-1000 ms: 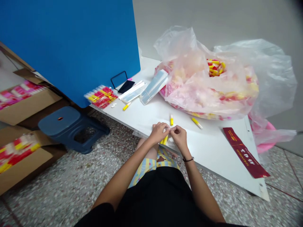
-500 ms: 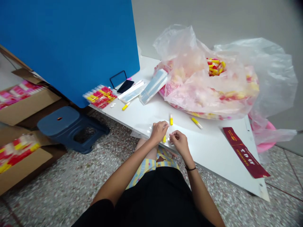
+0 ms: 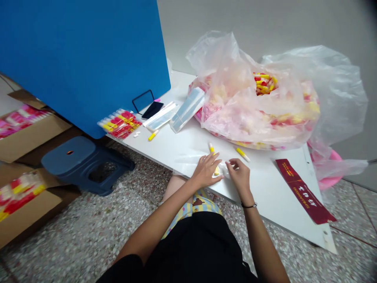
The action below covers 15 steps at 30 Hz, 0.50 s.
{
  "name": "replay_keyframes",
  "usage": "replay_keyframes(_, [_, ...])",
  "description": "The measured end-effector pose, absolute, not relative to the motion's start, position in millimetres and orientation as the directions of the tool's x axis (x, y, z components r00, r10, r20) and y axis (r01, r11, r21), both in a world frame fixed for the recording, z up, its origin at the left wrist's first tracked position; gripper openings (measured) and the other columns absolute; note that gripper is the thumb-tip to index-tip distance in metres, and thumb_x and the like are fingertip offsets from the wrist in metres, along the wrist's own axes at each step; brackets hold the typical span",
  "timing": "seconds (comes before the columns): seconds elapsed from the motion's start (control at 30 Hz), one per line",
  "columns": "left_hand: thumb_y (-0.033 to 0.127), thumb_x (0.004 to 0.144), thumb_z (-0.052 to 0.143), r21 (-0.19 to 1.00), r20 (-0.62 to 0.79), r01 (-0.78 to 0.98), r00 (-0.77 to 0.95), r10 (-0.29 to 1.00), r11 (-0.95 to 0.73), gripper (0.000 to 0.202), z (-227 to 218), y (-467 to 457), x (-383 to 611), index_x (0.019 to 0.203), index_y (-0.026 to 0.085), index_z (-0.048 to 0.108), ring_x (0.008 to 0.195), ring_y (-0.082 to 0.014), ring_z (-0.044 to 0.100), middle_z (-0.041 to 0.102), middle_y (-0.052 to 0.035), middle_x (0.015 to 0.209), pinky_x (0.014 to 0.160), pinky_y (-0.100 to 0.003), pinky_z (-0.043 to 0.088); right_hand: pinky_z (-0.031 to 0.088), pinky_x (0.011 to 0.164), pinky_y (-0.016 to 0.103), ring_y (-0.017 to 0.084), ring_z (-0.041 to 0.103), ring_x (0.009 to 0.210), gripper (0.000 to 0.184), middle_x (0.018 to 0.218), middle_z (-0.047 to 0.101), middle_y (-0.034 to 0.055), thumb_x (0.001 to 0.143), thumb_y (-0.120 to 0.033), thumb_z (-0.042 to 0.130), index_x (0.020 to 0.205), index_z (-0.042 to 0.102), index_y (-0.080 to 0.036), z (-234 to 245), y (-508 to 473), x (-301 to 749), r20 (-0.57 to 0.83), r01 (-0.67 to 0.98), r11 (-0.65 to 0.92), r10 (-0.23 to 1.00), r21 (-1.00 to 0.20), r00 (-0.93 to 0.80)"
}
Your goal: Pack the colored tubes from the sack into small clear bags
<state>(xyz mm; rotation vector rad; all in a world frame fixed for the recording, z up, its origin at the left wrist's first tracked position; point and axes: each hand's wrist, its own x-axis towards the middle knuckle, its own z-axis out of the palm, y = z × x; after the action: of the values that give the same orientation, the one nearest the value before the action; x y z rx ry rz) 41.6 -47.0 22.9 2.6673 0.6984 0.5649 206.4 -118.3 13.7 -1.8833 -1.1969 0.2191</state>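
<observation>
My left hand (image 3: 206,171) lies over a clear plastic bag (image 3: 188,160) at the table's front edge, its fingers spread. Under and between those fingers shows a yellow tube (image 3: 216,171), which seems to be inside the bag. Thumb and fingers of my right hand (image 3: 240,175) pinch the bag's right end. Just beyond my left fingertips lies a yellow tube with a white end (image 3: 211,148). Another yellow-and-white tube (image 3: 243,154) rests past my right hand. Part of the bag is hidden by my left hand.
A big clear sack of red and yellow tubes (image 3: 235,114) fills the table's back. Packed tubes (image 3: 120,122), flat clear sleeves (image 3: 188,110), a phone (image 3: 152,110) and a dark red card strip (image 3: 304,190) lie around. A blue stool (image 3: 70,151) and cartons (image 3: 35,135) stand left.
Both hands have moved right along the table edge with the bag. My left fingers have gone from bunched together to spread over the tube.
</observation>
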Motion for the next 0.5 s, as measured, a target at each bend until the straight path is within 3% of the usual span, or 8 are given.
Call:
replay_keyframes(0.13, [0.054,0.075,0.065,0.347,0.233,0.418,0.829,0.509,-0.84,0.075,25.2,-41.6,49.3,0.135,0.017,0.04,0.136,-0.0328,0.03,0.036,-0.0171,0.147,0.108,-0.049,0.023,0.044,0.082,0.039,0.026,0.056,0.086,0.03,0.095,0.065,0.0149,0.082,-0.028,0.048,0.101,0.064,-0.01,11.9,-111.9,249.4,0.439,0.832,-0.293,0.741,-0.471,0.509])
replay_keyframes(0.2, [0.053,0.072,0.068,0.339,0.22,0.439,0.823,0.524,-0.832,0.083,28.1,-41.5,50.0,0.138,0.016,0.035,0.13,-0.033,0.036,0.043,-0.0173,0.141,0.104,-0.049,0.027,0.044,0.083,0.04,0.028,0.055,0.093,0.036,0.101,0.063,0.0169,0.079,-0.021,0.047,0.109,0.062,-0.008,12.4,-107.7,266.2,0.412,0.874,-0.317,0.787,-0.367,0.459])
replay_keyframes(0.3, [0.053,0.07,0.069,0.348,0.208,0.48,0.798,0.566,-0.805,0.088,31.9,-44.5,48.9,0.14,0.017,0.032,0.118,-0.0325,0.045,0.051,-0.0155,0.13,0.097,-0.047,0.031,0.044,0.075,0.035,0.026,0.057,0.087,0.042,0.102,0.06,0.0155,0.079,-0.017,0.048,0.119,0.058,-0.01,15.5,-101.2,276.8,0.322,0.91,-0.318,0.861,-0.266,0.395])
replay_keyframes(0.4, [0.055,0.068,0.07,0.369,0.19,0.506,0.78,0.597,-0.779,0.09,31.6,-47.3,48.1,0.14,0.017,0.031,0.114,-0.0323,0.046,0.053,-0.0146,0.126,0.094,-0.046,0.032,0.042,0.065,0.032,0.022,0.057,0.074,0.036,0.1,0.058,0.0149,0.081,-0.017,0.05,0.115,0.059,-0.011,19.4,-94.7,276.0,0.235,0.918,-0.363,0.889,-0.159,0.392])
replay_keyframes(0.5, [0.055,0.067,0.071,0.41,0.191,0.496,0.774,0.604,-0.765,0.093,26.7,-48.0,47.4,0.141,0.018,0.029,0.117,-0.0322,0.044,0.049,-0.014,0.132,0.096,-0.046,0.031,0.041,0.064,0.031,0.022,0.056,0.072,0.022,0.095,0.059,0.016,0.08,-0.015,0.051,0.098,0.061,-0.01,22.1,-89.7,276.1,0.214,0.918,-0.375,0.893,-0.13,0.395])
